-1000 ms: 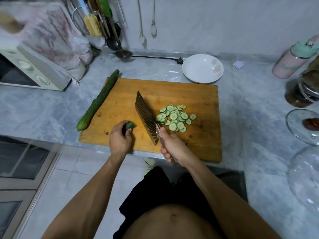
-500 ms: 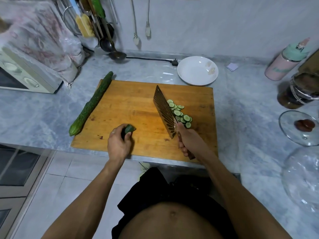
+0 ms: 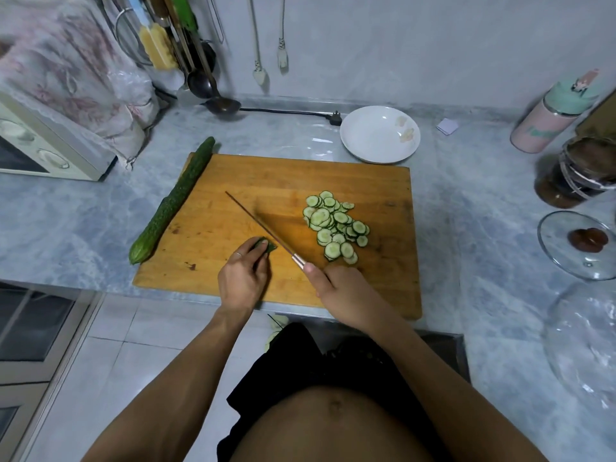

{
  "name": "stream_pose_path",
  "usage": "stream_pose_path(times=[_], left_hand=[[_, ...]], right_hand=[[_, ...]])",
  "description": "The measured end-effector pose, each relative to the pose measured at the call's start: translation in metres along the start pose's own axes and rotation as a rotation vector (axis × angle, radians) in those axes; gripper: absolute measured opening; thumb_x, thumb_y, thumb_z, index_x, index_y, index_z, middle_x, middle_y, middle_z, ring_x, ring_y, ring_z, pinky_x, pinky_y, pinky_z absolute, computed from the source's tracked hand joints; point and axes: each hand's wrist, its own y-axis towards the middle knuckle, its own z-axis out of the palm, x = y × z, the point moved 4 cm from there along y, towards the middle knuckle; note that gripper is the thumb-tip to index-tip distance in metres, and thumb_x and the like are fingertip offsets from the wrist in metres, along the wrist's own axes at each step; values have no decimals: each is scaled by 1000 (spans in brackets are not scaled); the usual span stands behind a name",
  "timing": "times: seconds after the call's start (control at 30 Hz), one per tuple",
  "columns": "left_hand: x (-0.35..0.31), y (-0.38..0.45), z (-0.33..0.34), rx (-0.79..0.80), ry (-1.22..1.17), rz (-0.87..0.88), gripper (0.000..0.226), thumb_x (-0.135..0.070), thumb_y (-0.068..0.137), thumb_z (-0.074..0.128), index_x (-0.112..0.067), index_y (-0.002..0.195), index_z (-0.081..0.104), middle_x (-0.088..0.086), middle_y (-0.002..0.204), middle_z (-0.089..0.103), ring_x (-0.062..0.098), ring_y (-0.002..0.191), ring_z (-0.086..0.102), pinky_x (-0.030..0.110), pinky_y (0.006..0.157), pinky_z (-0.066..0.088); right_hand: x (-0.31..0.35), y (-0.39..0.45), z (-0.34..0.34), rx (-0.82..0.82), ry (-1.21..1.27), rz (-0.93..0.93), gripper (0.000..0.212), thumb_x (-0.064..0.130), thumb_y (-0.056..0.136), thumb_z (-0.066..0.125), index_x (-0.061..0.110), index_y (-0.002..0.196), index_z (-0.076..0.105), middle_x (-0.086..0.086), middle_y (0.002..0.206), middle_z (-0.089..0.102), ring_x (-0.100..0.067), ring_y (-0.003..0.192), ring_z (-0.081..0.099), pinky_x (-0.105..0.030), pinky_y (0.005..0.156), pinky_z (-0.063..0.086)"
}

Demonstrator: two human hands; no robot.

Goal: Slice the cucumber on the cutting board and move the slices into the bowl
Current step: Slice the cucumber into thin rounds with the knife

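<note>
No brand or writing can be read anywhere; the print on the pink bottle (image 3: pixel 546 123) is too blurred. The left hand (image 3: pixel 241 278) pinches the cucumber end (image 3: pixel 265 245) on the board (image 3: pixel 233 181). The right hand (image 3: pixel 346 295) grips the handle of the knife (image 3: pixel 258 223), whose blade stands on edge just beside that end. The slices (image 3: pixel 335 225) lie in a heap on the board, right of the blade. A whole cucumber (image 3: pixel 173 201) lies along the left edge of the board. The white bowl (image 3: pixel 380 135) stands behind the board, near a plug (image 3: pixel 336 119). At the right are a dark jar (image 3: pixel 580 171) and a glass lid (image 3: pixel 580 245); at the left an oven (image 3: pixel 40 145).
</note>
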Motion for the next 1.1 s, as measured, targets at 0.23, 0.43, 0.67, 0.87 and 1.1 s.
stream_pose_path(times=[0.23,0.43,0.67,0.87,1.1], left_hand=[[-1,0,-1,-14,19,22,26,-31,88,60,-16,99,78,-1,119,70,24,88,71,29,63,52],[1,-1,4,-11,18,-10,17,-20,89,69,-15,104,78,2,123,68,23,94,71,32,70,56],[4,0,4,-31,-10,33,21,-11,84,71,-15,104,78,6,117,70,23,94,72,35,74,59],[5,3,3,-39,-13,62,26,-16,82,62,-13,103,78,8,115,71,23,91,73,35,70,60],[4,3,4,-54,1,76,26,-11,78,63,-12,100,78,9,113,72,24,87,73,34,66,59]], right_hand=[[4,-18,6,0,-100,-46,55,50,104,30,19,59,38,3,54,42,-8,49,41,-25,49,27],[3,-17,9,28,-61,19,58,53,103,26,18,59,41,0,57,45,-12,54,46,-26,51,30],[11,-8,-1,113,15,98,65,56,103,24,14,58,42,-1,52,45,-14,45,46,-29,51,34],[12,4,-6,184,104,161,66,62,100,22,11,70,49,-11,58,50,-20,37,48,-31,51,46],[16,30,14,133,108,205,66,61,100,24,12,62,46,-7,56,53,-20,39,49,-27,49,43]])
